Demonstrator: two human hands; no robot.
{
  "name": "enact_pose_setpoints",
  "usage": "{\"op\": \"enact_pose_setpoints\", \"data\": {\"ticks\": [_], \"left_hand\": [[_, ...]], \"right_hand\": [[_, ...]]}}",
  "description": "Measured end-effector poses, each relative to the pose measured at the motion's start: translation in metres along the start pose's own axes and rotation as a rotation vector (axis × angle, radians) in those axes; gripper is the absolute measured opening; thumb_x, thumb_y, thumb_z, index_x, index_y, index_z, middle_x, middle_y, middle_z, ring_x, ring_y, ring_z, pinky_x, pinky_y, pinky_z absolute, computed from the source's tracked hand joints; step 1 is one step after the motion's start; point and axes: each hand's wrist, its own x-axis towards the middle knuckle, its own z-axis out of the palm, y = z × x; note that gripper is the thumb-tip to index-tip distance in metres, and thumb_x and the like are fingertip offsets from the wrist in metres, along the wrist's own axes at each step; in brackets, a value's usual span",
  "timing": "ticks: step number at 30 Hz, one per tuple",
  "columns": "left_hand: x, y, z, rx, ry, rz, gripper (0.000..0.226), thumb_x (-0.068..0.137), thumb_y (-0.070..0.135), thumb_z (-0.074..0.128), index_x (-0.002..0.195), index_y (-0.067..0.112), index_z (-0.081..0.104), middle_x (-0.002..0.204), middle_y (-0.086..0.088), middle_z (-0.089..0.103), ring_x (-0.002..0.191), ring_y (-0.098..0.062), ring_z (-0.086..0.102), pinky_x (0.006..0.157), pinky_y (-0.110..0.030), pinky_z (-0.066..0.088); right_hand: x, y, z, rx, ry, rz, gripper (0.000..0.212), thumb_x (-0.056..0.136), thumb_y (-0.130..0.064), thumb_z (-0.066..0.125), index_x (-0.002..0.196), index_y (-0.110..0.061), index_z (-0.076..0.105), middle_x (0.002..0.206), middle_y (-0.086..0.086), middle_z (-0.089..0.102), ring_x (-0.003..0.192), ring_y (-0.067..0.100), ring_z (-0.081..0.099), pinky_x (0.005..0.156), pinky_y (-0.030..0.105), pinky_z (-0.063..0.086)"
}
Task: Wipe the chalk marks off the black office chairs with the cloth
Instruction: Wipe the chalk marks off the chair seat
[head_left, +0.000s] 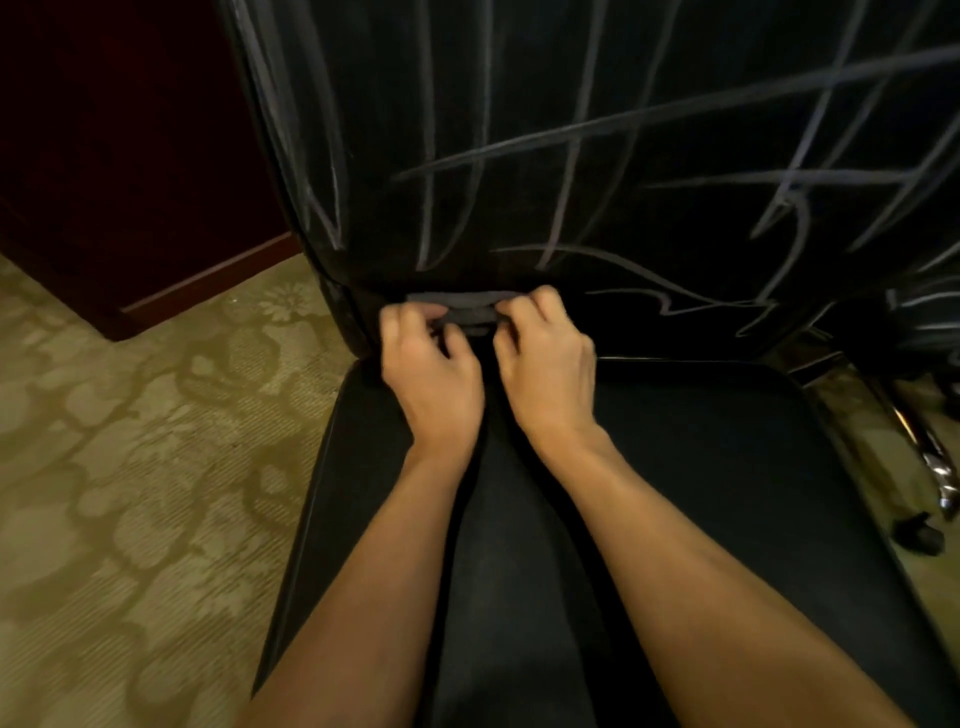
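Two hands pinching one dark cloth at the seat-back crease.

Both the left hand (431, 374) and the right hand (545, 364) are curling fingers and thumb onto opposite ends of the cloth (465, 312), holding it folded into a narrow band against the foot of the chair back (597, 130). Cloth is looking soft, light and limp; gripping both ends is keeping it taut, though bunching seems likely. Chalk marks (675, 109) are running across nearly the whole back above the grip. Seat (701, 467) is lying below, open carpet (130, 467) to the left, a second marked chair (930, 312) crowding the right edge.
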Motion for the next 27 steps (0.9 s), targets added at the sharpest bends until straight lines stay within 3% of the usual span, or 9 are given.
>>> {"op": "enact_pose_setpoints", "data": {"ticks": [3,8,12,16,19,23,27], "left_hand": [[-0.026,0.032,0.043,-0.070,-0.122,0.010,0.015,0.081,-0.003,0.060,0.094,0.004,0.063,0.101,-0.011,0.057,0.089,-0.024,0.061,0.082,-0.044,0.054],[-0.053,0.070,0.078,-0.140,-0.302,0.031,0.014,0.085,-0.001,0.063,0.097,0.006,0.065,0.105,-0.008,0.057,0.090,-0.021,0.062,0.084,-0.042,0.054],[-0.032,0.037,0.052,-0.081,-0.205,0.086,0.016,0.082,-0.001,0.059,0.095,0.005,0.064,0.101,-0.011,0.057,0.090,-0.025,0.061,0.080,-0.046,0.056],[-0.019,0.026,0.041,-0.041,-0.128,0.033,0.014,0.086,-0.001,0.061,0.098,0.006,0.062,0.105,-0.001,0.052,0.093,-0.009,0.057,0.080,-0.041,0.058],[-0.030,0.034,0.056,-0.068,-0.102,0.021,0.013,0.085,-0.003,0.061,0.096,0.004,0.063,0.103,-0.003,0.054,0.089,-0.007,0.055,0.078,-0.041,0.058],[-0.056,0.055,0.090,-0.111,-0.243,0.090,0.014,0.083,0.000,0.060,0.095,0.004,0.066,0.101,-0.011,0.058,0.088,-0.021,0.062,0.076,-0.045,0.057],[-0.067,0.066,0.099,-0.044,-0.438,0.314,0.013,0.088,0.006,0.061,0.099,0.005,0.067,0.104,-0.012,0.058,0.087,-0.030,0.064,0.074,-0.047,0.057]], "right_hand": [[-0.002,0.049,-0.033,-0.106,0.054,0.077,0.015,0.086,-0.016,0.059,0.097,-0.007,0.066,0.098,0.015,0.059,0.064,0.040,0.062,0.051,0.046,0.054],[-0.013,0.096,-0.073,-0.188,0.126,0.168,0.012,0.087,-0.008,0.063,0.097,-0.002,0.067,0.097,0.016,0.060,0.070,0.036,0.064,0.058,0.039,0.055],[-0.009,0.065,-0.040,-0.119,0.089,0.113,0.022,0.085,-0.019,0.050,0.091,-0.005,0.066,0.095,0.017,0.059,0.063,0.040,0.062,0.049,0.045,0.054],[-0.004,0.044,-0.019,-0.041,0.034,0.130,0.014,0.087,-0.010,0.063,0.099,-0.003,0.066,0.107,0.015,0.061,0.061,0.040,0.062,0.051,0.045,0.054],[-0.006,0.062,-0.031,-0.070,0.012,0.106,0.016,0.088,-0.011,0.064,0.103,-0.005,0.066,0.109,0.013,0.061,0.063,0.038,0.064,0.052,0.045,0.055],[-0.015,0.106,-0.064,-0.172,0.074,0.130,0.014,0.086,-0.012,0.063,0.098,-0.005,0.067,0.101,0.014,0.061,0.065,0.039,0.064,0.051,0.045,0.055],[-0.029,0.131,-0.083,-0.290,0.141,0.175,0.011,0.087,-0.012,0.065,0.094,-0.004,0.068,0.097,0.012,0.062,0.060,0.033,0.063,0.047,0.040,0.053]]}}
